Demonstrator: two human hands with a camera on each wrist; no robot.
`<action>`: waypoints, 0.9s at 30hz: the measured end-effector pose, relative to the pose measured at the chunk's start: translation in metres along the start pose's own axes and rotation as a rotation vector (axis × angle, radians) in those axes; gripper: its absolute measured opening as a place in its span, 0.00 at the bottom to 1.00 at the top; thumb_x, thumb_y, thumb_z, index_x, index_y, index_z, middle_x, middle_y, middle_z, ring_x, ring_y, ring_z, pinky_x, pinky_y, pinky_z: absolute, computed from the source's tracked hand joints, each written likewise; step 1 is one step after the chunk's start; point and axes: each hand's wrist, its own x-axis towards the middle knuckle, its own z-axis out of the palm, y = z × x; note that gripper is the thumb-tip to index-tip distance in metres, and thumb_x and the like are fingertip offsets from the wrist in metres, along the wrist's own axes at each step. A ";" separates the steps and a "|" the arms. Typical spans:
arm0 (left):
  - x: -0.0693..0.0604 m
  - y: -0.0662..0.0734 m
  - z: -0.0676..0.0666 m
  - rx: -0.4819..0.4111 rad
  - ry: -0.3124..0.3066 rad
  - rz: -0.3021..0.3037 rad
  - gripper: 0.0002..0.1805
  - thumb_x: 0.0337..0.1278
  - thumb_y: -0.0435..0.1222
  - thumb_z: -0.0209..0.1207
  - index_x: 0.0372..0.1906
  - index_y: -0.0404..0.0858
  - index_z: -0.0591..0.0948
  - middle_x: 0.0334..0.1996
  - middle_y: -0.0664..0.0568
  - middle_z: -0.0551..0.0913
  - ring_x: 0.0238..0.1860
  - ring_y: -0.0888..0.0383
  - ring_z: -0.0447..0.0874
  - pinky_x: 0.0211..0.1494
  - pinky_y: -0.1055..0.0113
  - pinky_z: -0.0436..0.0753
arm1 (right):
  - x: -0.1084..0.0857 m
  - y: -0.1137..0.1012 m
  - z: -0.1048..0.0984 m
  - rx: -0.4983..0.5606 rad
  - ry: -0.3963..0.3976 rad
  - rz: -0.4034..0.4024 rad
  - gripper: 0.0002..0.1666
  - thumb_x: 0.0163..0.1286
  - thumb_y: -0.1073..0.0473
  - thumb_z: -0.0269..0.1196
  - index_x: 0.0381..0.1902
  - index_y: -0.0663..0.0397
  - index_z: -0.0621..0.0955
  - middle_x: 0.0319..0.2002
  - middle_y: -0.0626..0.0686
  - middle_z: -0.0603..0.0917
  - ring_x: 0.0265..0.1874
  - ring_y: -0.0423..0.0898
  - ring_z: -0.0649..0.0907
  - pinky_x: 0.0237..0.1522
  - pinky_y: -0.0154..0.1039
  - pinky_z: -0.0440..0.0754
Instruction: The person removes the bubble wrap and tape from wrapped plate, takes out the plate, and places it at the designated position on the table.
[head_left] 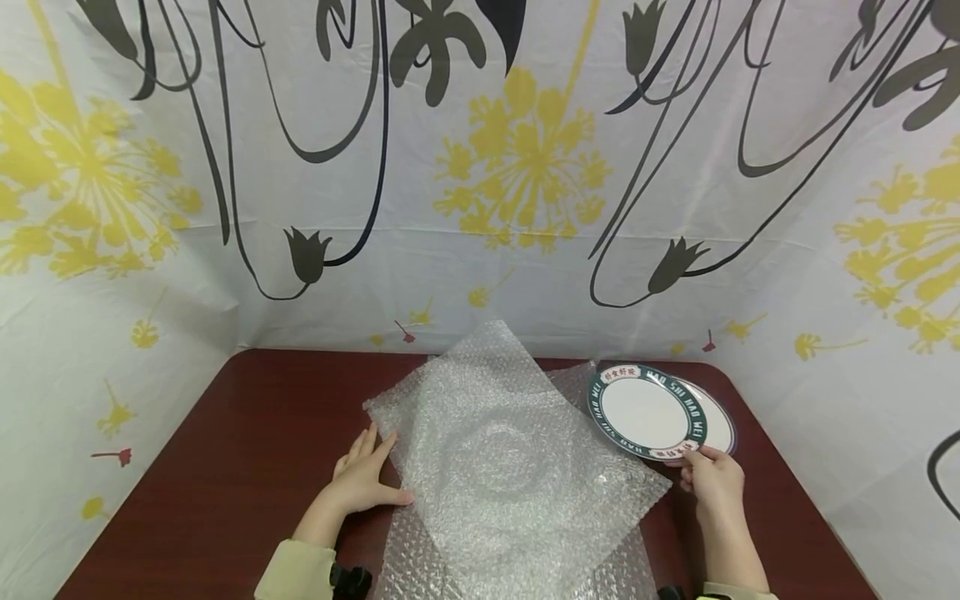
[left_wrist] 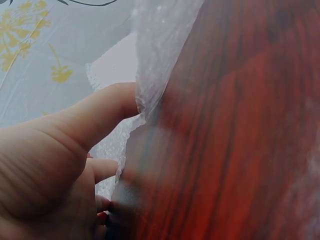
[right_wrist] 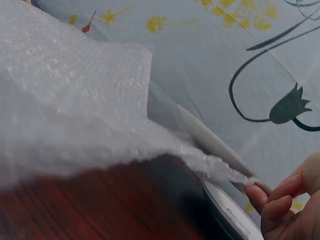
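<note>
My right hand (head_left: 714,482) pinches the near rim of a round white plate (head_left: 647,412) with a dark green lettered border. It is raised at a tilt in the right wrist view, over a second plate (right_wrist: 231,210). The left hand (head_left: 362,479), fingers spread, touches the left edge of a bubble wrap sheet (head_left: 480,392) with its thumb and fingertips. That sheet lies cornerwise in front of me, and a round raised outline shows in its middle; what is beneath is hidden. Its right corner reaches close to my right fingers.
Another bubble wrap layer (head_left: 420,558) lies under the top sheet and runs off the near edge of view. All of it rests on a dark red wooden table (head_left: 247,467). A patterned cloth (head_left: 420,292) hangs behind the table.
</note>
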 end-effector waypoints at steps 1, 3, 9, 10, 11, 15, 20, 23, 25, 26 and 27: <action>0.000 0.000 0.000 0.000 -0.001 0.000 0.61 0.35 0.56 0.73 0.74 0.37 0.56 0.74 0.34 0.37 0.72 0.35 0.32 0.63 0.33 0.43 | 0.001 0.001 -0.001 0.005 0.009 0.004 0.27 0.71 0.67 0.49 0.61 0.81 0.61 0.21 0.47 0.75 0.17 0.36 0.72 0.19 0.31 0.74; 0.000 0.001 0.000 -0.003 -0.003 0.000 0.61 0.36 0.56 0.73 0.74 0.37 0.56 0.74 0.34 0.36 0.72 0.35 0.32 0.63 0.33 0.43 | 0.002 0.003 -0.003 0.012 0.021 0.009 0.26 0.71 0.67 0.49 0.61 0.82 0.61 0.20 0.47 0.75 0.17 0.36 0.72 0.19 0.31 0.74; -0.001 0.002 -0.002 0.000 -0.008 -0.003 0.60 0.36 0.56 0.73 0.74 0.37 0.56 0.74 0.34 0.37 0.72 0.35 0.32 0.64 0.33 0.43 | 0.006 0.008 -0.007 0.029 0.038 0.035 0.27 0.71 0.66 0.48 0.63 0.82 0.60 0.19 0.47 0.75 0.17 0.35 0.73 0.19 0.31 0.75; -0.002 0.003 -0.002 0.001 -0.007 -0.002 0.60 0.36 0.56 0.73 0.74 0.37 0.56 0.74 0.33 0.37 0.72 0.35 0.32 0.64 0.33 0.43 | 0.007 0.009 -0.008 0.034 0.040 0.039 0.28 0.71 0.66 0.48 0.63 0.82 0.60 0.19 0.46 0.75 0.17 0.35 0.73 0.19 0.30 0.75; -0.002 0.003 -0.002 0.002 -0.006 -0.001 0.60 0.36 0.56 0.73 0.74 0.37 0.56 0.73 0.33 0.37 0.72 0.34 0.32 0.63 0.33 0.43 | 0.007 0.009 -0.009 0.038 0.043 0.044 0.29 0.71 0.65 0.48 0.64 0.81 0.59 0.20 0.46 0.75 0.17 0.34 0.73 0.19 0.30 0.75; -0.003 0.003 -0.003 0.002 -0.005 0.003 0.60 0.36 0.55 0.73 0.74 0.36 0.56 0.73 0.33 0.37 0.72 0.34 0.32 0.63 0.32 0.43 | 0.009 0.011 -0.012 0.064 0.056 0.068 0.31 0.71 0.65 0.47 0.66 0.82 0.56 0.20 0.44 0.74 0.16 0.33 0.74 0.20 0.29 0.76; -0.001 0.002 -0.002 0.002 -0.005 0.000 0.60 0.36 0.56 0.73 0.74 0.37 0.56 0.74 0.34 0.37 0.72 0.34 0.32 0.63 0.32 0.43 | 0.010 0.013 -0.015 0.078 0.054 0.083 0.32 0.73 0.64 0.47 0.67 0.81 0.55 0.18 0.42 0.76 0.17 0.32 0.74 0.20 0.28 0.76; -0.001 0.001 -0.002 -0.001 -0.004 -0.001 0.60 0.36 0.56 0.73 0.74 0.37 0.56 0.74 0.34 0.36 0.72 0.34 0.32 0.63 0.32 0.43 | 0.011 0.015 -0.018 0.083 0.047 0.094 0.31 0.74 0.63 0.46 0.67 0.81 0.56 0.15 0.39 0.78 0.17 0.32 0.74 0.21 0.28 0.76; -0.001 0.001 -0.002 -0.002 -0.003 0.000 0.60 0.36 0.56 0.73 0.74 0.37 0.56 0.74 0.34 0.37 0.72 0.34 0.32 0.63 0.32 0.44 | 0.011 0.016 -0.019 0.087 0.050 0.101 0.30 0.74 0.62 0.46 0.66 0.81 0.58 0.15 0.38 0.78 0.17 0.32 0.74 0.22 0.28 0.76; -0.001 0.001 -0.001 -0.004 -0.004 -0.001 0.60 0.36 0.56 0.73 0.74 0.37 0.56 0.74 0.34 0.37 0.72 0.34 0.32 0.63 0.32 0.44 | 0.011 0.017 -0.019 0.089 0.049 0.103 0.30 0.74 0.62 0.46 0.66 0.81 0.59 0.14 0.38 0.79 0.17 0.32 0.74 0.22 0.28 0.76; -0.001 0.001 -0.001 -0.004 -0.004 -0.001 0.60 0.36 0.56 0.73 0.74 0.37 0.56 0.74 0.34 0.37 0.72 0.35 0.32 0.63 0.32 0.43 | 0.011 0.017 -0.020 0.091 0.051 0.108 0.30 0.74 0.62 0.46 0.66 0.80 0.60 0.14 0.38 0.79 0.17 0.32 0.74 0.22 0.28 0.76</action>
